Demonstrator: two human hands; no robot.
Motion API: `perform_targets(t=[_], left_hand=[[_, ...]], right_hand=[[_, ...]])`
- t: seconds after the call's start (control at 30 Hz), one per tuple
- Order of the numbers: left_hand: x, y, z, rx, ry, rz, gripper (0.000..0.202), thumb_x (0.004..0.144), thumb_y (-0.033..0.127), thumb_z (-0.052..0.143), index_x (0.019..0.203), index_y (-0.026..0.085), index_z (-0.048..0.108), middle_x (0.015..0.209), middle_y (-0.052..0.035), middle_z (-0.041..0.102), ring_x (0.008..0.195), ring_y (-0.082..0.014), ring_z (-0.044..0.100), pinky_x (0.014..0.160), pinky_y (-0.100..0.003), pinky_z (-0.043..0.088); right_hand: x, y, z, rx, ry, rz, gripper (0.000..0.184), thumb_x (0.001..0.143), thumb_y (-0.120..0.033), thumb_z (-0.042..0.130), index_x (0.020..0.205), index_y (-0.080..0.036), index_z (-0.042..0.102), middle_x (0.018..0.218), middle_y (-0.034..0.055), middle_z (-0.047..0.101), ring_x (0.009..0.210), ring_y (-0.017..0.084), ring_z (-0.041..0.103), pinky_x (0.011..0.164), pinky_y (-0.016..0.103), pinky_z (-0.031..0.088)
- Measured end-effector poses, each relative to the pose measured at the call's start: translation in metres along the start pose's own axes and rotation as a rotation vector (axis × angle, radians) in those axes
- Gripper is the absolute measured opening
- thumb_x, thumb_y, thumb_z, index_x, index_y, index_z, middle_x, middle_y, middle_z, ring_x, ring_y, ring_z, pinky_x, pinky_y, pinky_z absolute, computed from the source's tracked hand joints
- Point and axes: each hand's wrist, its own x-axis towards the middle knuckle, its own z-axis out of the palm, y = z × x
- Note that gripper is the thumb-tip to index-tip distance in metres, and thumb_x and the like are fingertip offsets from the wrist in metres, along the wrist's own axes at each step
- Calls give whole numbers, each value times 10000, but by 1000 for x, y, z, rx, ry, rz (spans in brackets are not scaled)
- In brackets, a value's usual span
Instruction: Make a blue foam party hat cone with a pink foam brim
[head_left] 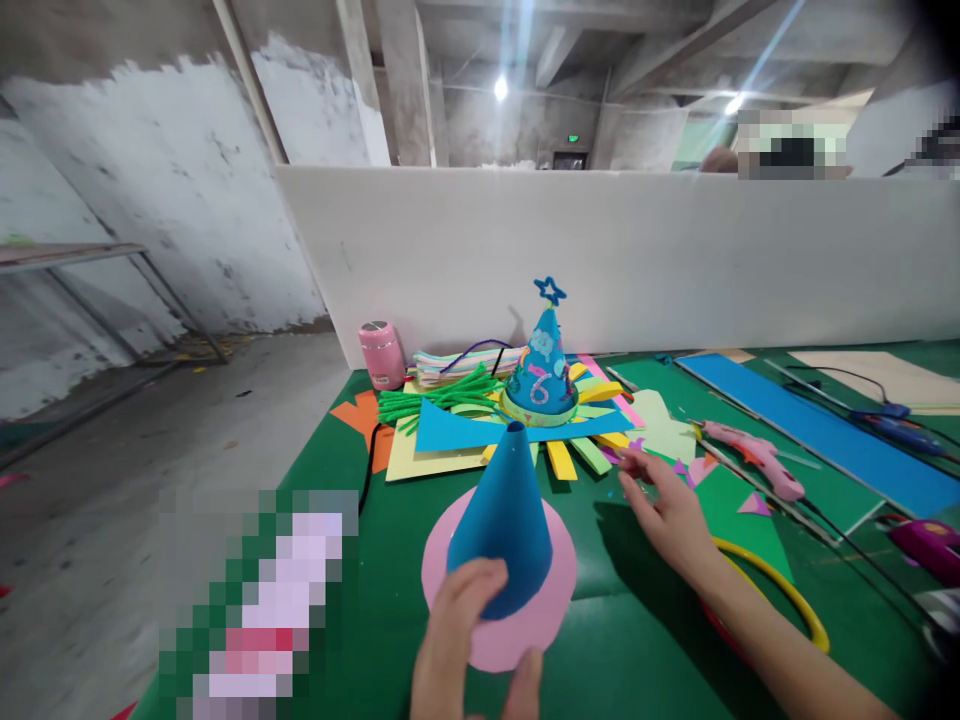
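A plain blue paper cone point(508, 520) with a small opening at its tip stands upright on a round pink paper disc point(551, 610). My left hand point(461, 640) grips it at the near side, fingers against the cone's lower edge and thumb by the disc's front rim. To the right, my right hand point(667, 510) hovers over the green table with thumb and fingers apart and nothing in it. Beyond the cone stands a decorated blue party hat point(541, 365) with a 6 on it and a blue star on top. A curved blue paper piece point(450, 430) lies between them.
Green pipe cleaners point(442, 397) and a pink canister point(381, 355) sit at the back left. On the right lie a pink glue gun point(757, 455), a yellow ring point(806, 600), a long blue sheet point(810, 420) and a cord. A white partition point(600, 260) closes off the table's back.
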Motion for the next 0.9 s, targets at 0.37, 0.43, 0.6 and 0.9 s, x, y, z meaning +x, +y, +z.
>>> perform_targets(t=[0.37, 0.43, 0.6, 0.9], left_hand=[[59, -19, 5, -13, -154, -147, 883, 574, 420, 676, 1283, 219, 189, 1291, -149, 372, 1187, -317, 364, 946, -504, 328], [60, -24, 7, -28, -194, -187, 815, 596, 417, 661, 1262, 209, 240, 1258, -151, 420, 1150, -317, 415, 924, -495, 358], [53, -28, 8, -25, -237, -147, 695, 627, 427, 630, 1216, 211, 332, 1207, -140, 481, 1096, -315, 469, 902, -482, 379], [66, -30, -21, 84, -60, 9, 429, 843, 401, 303, 1230, 225, 357, 1276, -99, 425, 1195, -253, 365, 965, -422, 305]], right_hand=[[67, -10, 50, -225, -230, -196, 214, 830, -230, 482, 1027, -155, 517, 995, 55, 565, 902, 189, 541, 751, 385, 458], [76, -9, 57, -293, -267, -232, 211, 826, -245, 495, 1014, -158, 532, 991, 51, 568, 902, 191, 541, 753, 392, 457], [84, -9, 67, -455, -321, -293, 160, 826, -251, 496, 944, -168, 566, 930, 36, 583, 842, 173, 552, 712, 369, 464], [92, -10, 30, -547, -222, -371, 187, 854, -183, 427, 977, -154, 565, 900, 53, 621, 816, 175, 568, 707, 341, 431]])
